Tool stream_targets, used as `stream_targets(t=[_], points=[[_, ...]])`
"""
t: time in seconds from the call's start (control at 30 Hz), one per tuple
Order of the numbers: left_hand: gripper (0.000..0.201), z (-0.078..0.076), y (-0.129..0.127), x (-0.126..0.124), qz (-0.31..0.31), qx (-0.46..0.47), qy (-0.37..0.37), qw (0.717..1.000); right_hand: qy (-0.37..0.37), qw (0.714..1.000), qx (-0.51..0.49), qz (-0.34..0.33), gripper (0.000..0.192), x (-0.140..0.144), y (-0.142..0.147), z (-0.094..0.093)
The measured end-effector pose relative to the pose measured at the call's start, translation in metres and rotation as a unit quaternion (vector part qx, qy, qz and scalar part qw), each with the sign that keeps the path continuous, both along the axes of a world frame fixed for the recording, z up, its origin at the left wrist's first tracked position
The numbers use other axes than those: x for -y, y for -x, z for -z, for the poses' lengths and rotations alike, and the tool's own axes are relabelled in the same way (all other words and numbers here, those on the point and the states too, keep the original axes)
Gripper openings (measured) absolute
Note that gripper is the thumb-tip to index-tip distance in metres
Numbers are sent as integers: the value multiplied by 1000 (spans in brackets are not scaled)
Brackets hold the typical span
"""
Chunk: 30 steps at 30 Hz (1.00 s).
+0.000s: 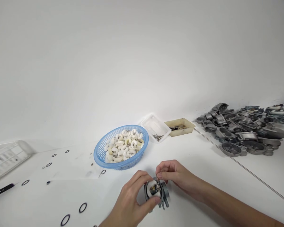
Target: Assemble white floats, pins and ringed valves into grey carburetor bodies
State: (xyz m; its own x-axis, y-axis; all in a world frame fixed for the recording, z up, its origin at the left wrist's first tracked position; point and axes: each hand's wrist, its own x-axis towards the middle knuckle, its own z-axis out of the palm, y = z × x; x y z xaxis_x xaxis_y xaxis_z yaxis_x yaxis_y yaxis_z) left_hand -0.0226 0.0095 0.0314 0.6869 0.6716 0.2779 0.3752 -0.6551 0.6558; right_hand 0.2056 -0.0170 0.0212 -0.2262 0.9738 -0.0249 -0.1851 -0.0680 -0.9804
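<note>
Both hands work on a small metal part low over the desk (203, 151).
Left hand (130, 201) fingers clasp the metal part (156, 191); right hand (175, 176) fingers pinch a thin pin (157, 181) at its top, near the blue basket (99, 154).

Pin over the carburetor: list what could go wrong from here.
The thin pin, pinched only by the right hand fingertips, could slip and vanish on the white table. The carburetor body, held off the table by the left hand, might twist, so the white float could shift.
</note>
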Motion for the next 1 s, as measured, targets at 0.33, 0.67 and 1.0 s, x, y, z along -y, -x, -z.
stream_targets(t=[0.33, 0.67, 1.0], points=[[24, -4, 0, 2, -5, -14, 0, 1000, -48, 990, 128, 41, 15, 2, 0, -7], [21, 1, 0, 1, -16, -16, -3, 1000, -55, 984, 165, -40, 31, -1, -21, -7], [22, -1, 1, 1, -6, -13, 2, 1000, -72, 984, 144, -73, 38, -3, -17, -3]])
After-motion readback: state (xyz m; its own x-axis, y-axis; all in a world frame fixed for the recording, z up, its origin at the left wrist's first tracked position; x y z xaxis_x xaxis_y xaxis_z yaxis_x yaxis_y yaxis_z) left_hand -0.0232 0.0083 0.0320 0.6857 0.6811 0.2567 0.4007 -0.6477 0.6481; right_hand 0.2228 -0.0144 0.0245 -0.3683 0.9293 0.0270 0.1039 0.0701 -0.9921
